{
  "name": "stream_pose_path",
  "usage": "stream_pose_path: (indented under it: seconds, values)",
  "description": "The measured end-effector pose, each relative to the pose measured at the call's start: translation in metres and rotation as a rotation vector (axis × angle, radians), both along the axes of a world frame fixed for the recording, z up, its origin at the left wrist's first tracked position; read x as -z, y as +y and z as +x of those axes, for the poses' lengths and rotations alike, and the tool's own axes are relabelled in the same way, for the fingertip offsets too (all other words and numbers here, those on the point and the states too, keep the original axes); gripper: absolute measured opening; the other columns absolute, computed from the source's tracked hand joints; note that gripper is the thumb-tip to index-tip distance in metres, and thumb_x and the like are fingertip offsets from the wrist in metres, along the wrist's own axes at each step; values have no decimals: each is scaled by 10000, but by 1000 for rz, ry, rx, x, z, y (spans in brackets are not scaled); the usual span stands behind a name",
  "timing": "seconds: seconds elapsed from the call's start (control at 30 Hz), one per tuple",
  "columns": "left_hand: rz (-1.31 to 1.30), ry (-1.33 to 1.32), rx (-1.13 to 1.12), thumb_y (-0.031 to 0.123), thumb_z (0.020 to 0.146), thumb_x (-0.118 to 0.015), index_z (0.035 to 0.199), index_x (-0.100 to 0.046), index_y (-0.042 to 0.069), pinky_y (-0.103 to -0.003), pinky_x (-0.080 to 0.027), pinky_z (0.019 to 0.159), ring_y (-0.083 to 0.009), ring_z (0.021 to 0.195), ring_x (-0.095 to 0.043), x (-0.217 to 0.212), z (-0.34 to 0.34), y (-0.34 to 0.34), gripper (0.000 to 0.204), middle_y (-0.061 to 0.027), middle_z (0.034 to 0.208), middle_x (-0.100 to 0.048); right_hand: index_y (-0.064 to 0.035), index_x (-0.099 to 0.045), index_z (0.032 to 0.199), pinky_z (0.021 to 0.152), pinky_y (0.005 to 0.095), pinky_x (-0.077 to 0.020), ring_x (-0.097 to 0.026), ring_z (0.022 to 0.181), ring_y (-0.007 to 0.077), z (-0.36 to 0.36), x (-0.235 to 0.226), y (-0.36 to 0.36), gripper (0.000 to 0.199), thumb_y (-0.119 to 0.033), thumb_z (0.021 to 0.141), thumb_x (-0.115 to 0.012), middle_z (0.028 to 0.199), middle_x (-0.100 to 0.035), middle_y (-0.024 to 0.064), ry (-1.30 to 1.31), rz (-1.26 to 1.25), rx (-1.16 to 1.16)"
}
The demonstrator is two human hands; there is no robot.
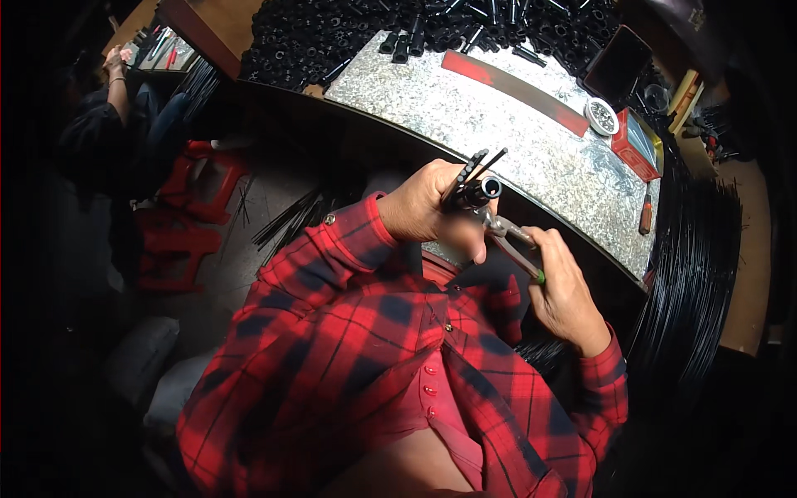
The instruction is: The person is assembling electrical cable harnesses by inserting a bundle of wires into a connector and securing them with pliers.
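My left hand (pixel 417 203) is closed round a bundle of thin black rods (pixel 470 170) and a black tubular piece (pixel 475 195), whose round metal-rimmed end points up toward me. One rod sticks out farther than the others. In my right hand (pixel 564 290) is a pair of pliers (pixel 520 257), with a green tip on one handle. The jaws meet the work just below the tube's end, beside my left fingers; what exactly they grip is hidden. Both hands are above my lap, in front of the table's near edge.
Beyond my hands stands a speckled metal-topped table (pixel 398 91) with a pile of black tubular parts (pixel 315 41). On it lie a red-and-grey bar (pixel 515 87), a white dish of small parts (pixel 601 117), a red box (pixel 635 149) and a screwdriver (pixel 646 214). Black rods (pixel 693 274) hang at right; red stools (pixel 178 236) and another person (pixel 100 124) are left.
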State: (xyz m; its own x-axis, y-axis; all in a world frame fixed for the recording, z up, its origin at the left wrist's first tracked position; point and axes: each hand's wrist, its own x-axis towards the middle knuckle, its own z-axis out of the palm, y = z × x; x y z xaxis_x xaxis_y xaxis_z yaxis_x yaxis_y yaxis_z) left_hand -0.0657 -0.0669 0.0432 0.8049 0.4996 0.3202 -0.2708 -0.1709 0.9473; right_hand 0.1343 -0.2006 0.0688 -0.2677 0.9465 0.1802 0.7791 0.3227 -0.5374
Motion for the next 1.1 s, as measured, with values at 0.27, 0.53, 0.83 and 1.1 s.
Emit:
stream_pose_path:
  seconds: [0.27, 0.53, 0.83, 1.1]
  values:
    - [-70, -36, -115, 233, 550, -864, 799, -583, 41, -218, -413, 574, -68, 658, -509, 13, -4, -4, 422, 4, 725, -558, 9, -449, 1038, 688, 357, -420, -526, 769, 330, -11, 15, 2, 332, 70, 712, -479, 827, -493, 184, 260, -301, 40]
    - [-102, -87, -196, 150, 608, -837, 792, -580, 44, -227, -430, 603, -66, 680, -527, 20, -3, -5, 333, 4, 724, -572, -1, -476, 827, 500, 320, -393, -500, 526, 294, -19, 32, 11, 127, -37, 803, -596, 614, -476, 159, 277, -271, 129]
    - [-137, -94, -291, 144, 629, -832, 872, -587, 50, -214, -409, 579, -41, 640, -497, 28, 2, 0, 358, 36, 674, -540, -2, -479, 803, 500, 368, -413, -549, 573, 371, 2, 32, 20, 134, -23, 789, -611, 621, -511, 194, -20, -26, 243]
    - [-179, -4, -264, 205, 635, -820, 1011, -530, -11, -180, -298, 500, -9, 506, -372, 33, -8, -2, 522, 67, 558, -423, -38, -535, 805, 534, 443, -432, -570, 637, 385, 76, 1, 69, 39, -26, 779, -562, 679, -572, 199, -336, 246, 486]
